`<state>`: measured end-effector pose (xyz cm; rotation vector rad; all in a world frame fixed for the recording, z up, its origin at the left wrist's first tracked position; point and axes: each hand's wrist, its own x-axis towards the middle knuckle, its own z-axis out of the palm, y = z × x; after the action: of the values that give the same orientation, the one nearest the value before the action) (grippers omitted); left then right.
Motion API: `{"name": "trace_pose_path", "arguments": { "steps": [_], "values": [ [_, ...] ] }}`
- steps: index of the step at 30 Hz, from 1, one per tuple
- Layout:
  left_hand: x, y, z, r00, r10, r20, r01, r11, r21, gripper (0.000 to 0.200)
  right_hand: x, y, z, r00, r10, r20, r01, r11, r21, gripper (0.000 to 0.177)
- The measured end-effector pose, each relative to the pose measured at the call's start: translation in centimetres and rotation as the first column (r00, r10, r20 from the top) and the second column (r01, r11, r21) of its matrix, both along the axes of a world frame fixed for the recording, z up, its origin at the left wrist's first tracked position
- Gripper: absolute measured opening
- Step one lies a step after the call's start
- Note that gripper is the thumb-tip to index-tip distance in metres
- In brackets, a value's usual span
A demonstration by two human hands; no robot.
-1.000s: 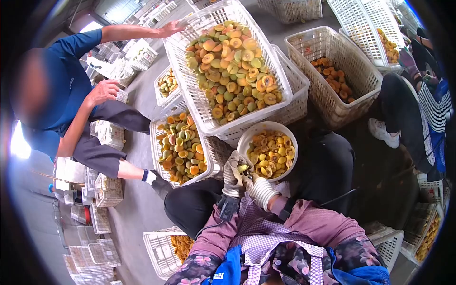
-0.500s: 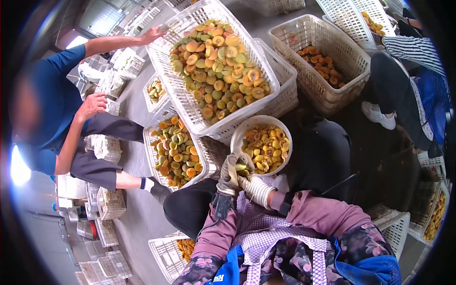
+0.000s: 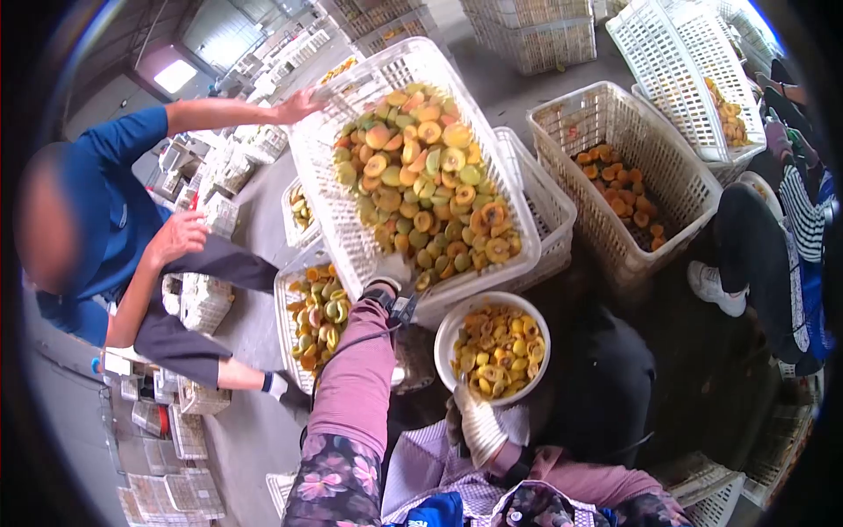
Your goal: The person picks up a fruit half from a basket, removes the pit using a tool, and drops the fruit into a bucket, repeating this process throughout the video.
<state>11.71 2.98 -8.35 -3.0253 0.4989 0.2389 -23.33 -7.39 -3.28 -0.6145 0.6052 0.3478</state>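
Note:
My left hand [image 3: 392, 270], in a pale glove, reaches over the near corner of a white crate [image 3: 309, 171] and lies against the halved apricots [image 3: 430, 167] heaped in it. Its fingers are partly hidden. My right hand [image 3: 475, 427], in a whitish glove, is closed just below the rim of a round white bucket [image 3: 546, 351]. A small thin tip shows at its fingers, but I cannot tell what it belongs to. Yellow fruit pieces [image 3: 500, 350] fill much of the bucket.
Left of the heaped crate, a person in dark blue [image 3: 132, 193] rests one hand on its rim. Another crate of fruit halves [image 3: 320, 321] stands below. To the right are a deep crate [image 3: 549, 123] with orange halves and a seated person's leg [image 3: 742, 233].
My left hand has left my right hand by the bucket and moved up into the heaped crate. The right hand stays near the bucket's lower rim. The view has shifted.

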Motion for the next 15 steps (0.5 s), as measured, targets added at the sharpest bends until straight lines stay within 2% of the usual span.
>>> {"name": "trace_pose_path", "arguments": {
  "steps": [1, 2, 4, 6, 8, 9, 10, 11, 12, 13, 15],
  "values": [
    [1.6, 0.2, -1.6, 0.985, -0.002, -0.172, 0.029, 0.987, 0.156, 0.036, 0.3, -0.4, 0.4, 1.0, 0.012, 0.0, -0.012, 1.0, 0.014, 0.041],
    [1.0, -0.8, -0.1, 0.94, 0.029, -0.34, 0.08, 0.949, 0.304, 0.042, 0.4, -0.8, 1.0, 1.0, 0.029, -0.004, -0.028, 0.999, 0.031, 0.04],
    [0.8, -1.1, 0.0, 0.94, 0.079, -0.332, 0.009, 0.967, 0.256, 0.06, 0.4, -0.5, 0.2, 0.997, 0.026, 0.072, -0.026, 1.0, -0.009, 0.04],
    [1.3, -0.9, -0.6, 0.963, 0.058, -0.264, 0.013, 0.966, 0.26, 0.057, 0.4, -0.7, 0.6, 0.996, 0.043, 0.084, -0.041, 0.999, -0.027, 0.039],
    [2.2, -0.6, -1.1, 0.897, 0.175, -0.407, -0.024, 0.936, 0.351, 0.063, 0.3, -0.8, 0.7, 0.996, 0.048, 0.079, -0.046, 0.999, -0.029, 0.038],
    [2.5, -0.3, -1.4, 0.899, 0.177, -0.401, -0.031, 0.938, 0.346, 0.063, 0.3, -0.8, 0.7, 0.996, 0.053, 0.071, -0.052, 0.998, -0.022, 0.038],
    [2.5, 0.1, -1.8, 0.924, 0.045, -0.379, 0.003, 0.992, 0.124, 0.062, 0.2, -0.9, 0.7, 0.995, 0.06, 0.077, -0.058, 0.998, -0.024, 0.038],
    [2.3, 0.6, -2.0, 0.941, -0.081, -0.329, 0.052, 0.994, -0.097, 0.062, 0.1, -0.9, 0.7, 0.995, 0.047, 0.086, -0.044, 0.998, -0.038, 0.037],
    [1.9, 1.2, -2.3, 0.948, -0.193, -0.254, 0.11, 0.945, -0.307, 0.062, 0.0, -0.8, 0.5, 0.995, 0.034, 0.093, -0.03, 0.998, -0.048, 0.037],
    [-0.7, 0.7, -0.2, 0.962, -0.162, -0.22, 0.006, 0.818, -0.575, 0.044, 0.0, -0.4, -0.3, 0.994, 0.019, 0.111, -0.01, 0.997, -0.078, 0.038],
    [-8.9, -1.0, 5.4, 0.981, -0.195, -0.016, 0.109, 0.608, -0.787, 0.032, 0.2, -0.3, -0.6, 0.983, -0.036, 0.179, 0.057, 0.992, -0.113, 0.036]
  ]
}}
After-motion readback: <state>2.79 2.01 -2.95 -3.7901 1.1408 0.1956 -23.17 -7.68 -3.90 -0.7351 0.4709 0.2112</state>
